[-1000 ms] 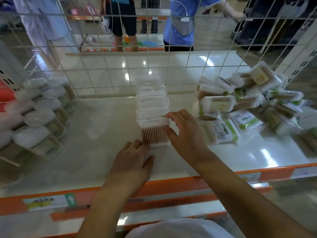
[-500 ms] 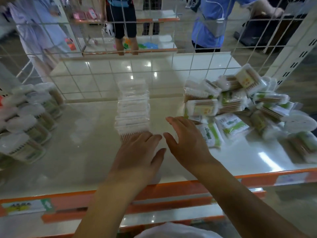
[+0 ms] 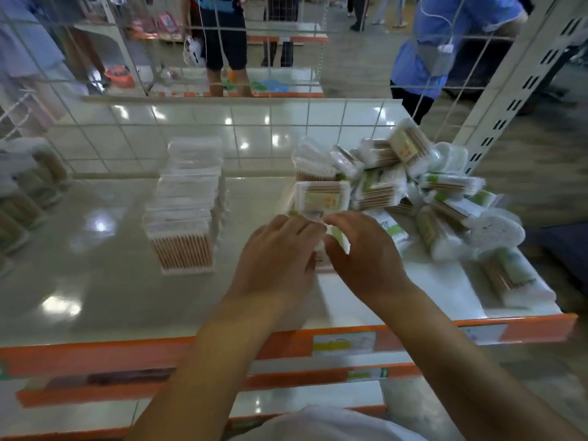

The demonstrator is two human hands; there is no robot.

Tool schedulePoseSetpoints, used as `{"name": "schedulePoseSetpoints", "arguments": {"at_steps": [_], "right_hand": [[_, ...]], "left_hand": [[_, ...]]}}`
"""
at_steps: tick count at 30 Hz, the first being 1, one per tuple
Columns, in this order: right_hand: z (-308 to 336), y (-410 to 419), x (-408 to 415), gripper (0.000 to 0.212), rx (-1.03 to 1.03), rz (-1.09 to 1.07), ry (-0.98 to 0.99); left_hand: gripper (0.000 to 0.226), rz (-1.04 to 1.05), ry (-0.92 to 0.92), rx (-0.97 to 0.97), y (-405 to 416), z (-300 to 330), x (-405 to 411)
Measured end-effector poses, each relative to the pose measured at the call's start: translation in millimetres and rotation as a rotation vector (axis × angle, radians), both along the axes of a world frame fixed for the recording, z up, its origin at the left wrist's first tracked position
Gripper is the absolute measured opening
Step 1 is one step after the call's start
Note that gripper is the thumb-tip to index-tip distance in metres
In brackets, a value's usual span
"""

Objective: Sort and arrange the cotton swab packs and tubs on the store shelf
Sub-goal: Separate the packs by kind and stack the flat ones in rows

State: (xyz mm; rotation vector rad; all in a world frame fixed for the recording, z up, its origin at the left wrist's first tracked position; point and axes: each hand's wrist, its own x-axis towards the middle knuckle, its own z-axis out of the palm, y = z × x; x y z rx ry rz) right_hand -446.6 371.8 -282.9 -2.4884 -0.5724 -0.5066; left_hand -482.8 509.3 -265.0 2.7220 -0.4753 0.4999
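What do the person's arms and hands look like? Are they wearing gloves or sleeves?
No gloves and no sleeves in view. The left hand and the right hand are both bare, with no rings, watch or bracelet showing. Both forearms are bare all the way to the bottom edge of the picture. At the very bottom, a bit of white clothing shows between the arms.

Round tubs (image 3: 22, 198) at the left edge are blurred and cropped; both hands hide the pack beneath them
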Motion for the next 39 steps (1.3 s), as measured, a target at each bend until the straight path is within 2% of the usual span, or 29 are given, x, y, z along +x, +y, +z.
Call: {"name": "schedulePoseSetpoints", "arguments": {"at_steps": [5, 8, 11, 14, 26, 28, 30, 35, 39], "right_hand": [[3, -25, 17, 0.022, -0.03, -0.058, -0.041], [2, -29, 34, 0.024, -0.169, -0.118, 0.046], [1, -32, 45, 0.023, -0.208, -0.132, 0.077], [-1, -32, 50, 0.023, -0.198, -0.13, 0.079], [-12, -39, 45, 0.027, -0.114, -0.097, 0.126], [-9, -43, 43, 0.031, -0.062, -0.084, 0.13], [-6, -48, 41, 0.037, 0.001, -0.075, 0.172], [-8, -51, 35, 0.05, 0.169, -0.047, 0.277], [-9, -45, 26, 0.049, 0.319, -0.021, 0.299]], "left_hand": [[0.035, 0.081, -0.062, -0.03, -18, -4, 46], [0.052, 0.152, -0.029, 0.037, -30, -12, 70], [0.068, 0.183, 0.013, 0.142, -37, -24, 89], [0.063, 0.189, -0.02, 0.188, -40, -34, 97], [0.05, 0.17, -0.296, 0.149, -34, -50, 99], [0.043, 0.165, -0.298, 0.076, -31, -48, 97], [0.049, 0.156, -0.265, -0.028, -29, -44, 93], [0.061, 0.215, -0.078, -0.437, -29, -30, 73], [0.052, 0.24, 0.015, -0.691, -34, -17, 54]]}}
